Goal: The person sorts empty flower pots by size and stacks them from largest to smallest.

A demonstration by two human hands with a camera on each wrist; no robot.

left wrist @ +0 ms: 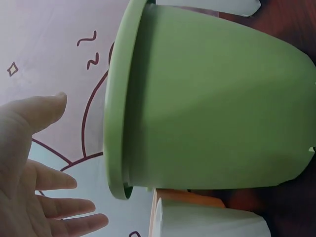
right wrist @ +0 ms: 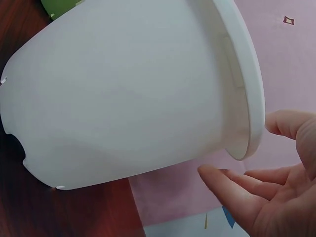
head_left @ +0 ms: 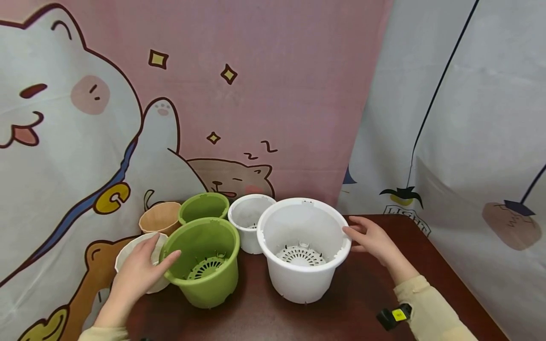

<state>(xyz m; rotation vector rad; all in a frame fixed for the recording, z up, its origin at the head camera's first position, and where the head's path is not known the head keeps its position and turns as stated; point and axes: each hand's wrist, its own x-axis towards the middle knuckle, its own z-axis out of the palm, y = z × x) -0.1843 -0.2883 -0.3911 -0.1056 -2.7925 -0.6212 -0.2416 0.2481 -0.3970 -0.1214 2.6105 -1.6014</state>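
Note:
A large white plastic pot point(head_left: 298, 284) with a slotted base stands upright on the table. At its right rim is my right hand point(head_left: 370, 239), thumb tip right by the lip and the other fingers spread below and outside it in the right wrist view. To the left stands a large green pot point(head_left: 209, 286), also with a slotted base. Beside its left rim my left hand point(head_left: 140, 270) is held with thumb and fingers spread, apart from the rim in the left wrist view. Neither hand has anything gripped in it.
Behind are a smaller green pot point(head_left: 204, 208), a smaller white pot point(head_left: 251, 239) and a tan pot point(head_left: 159, 219). A cream pot point(head_left: 128, 251) is partly hidden behind the left hand. The dark reddish table point(head_left: 375, 284) meets printed cloth point(head_left: 298, 94) at the back.

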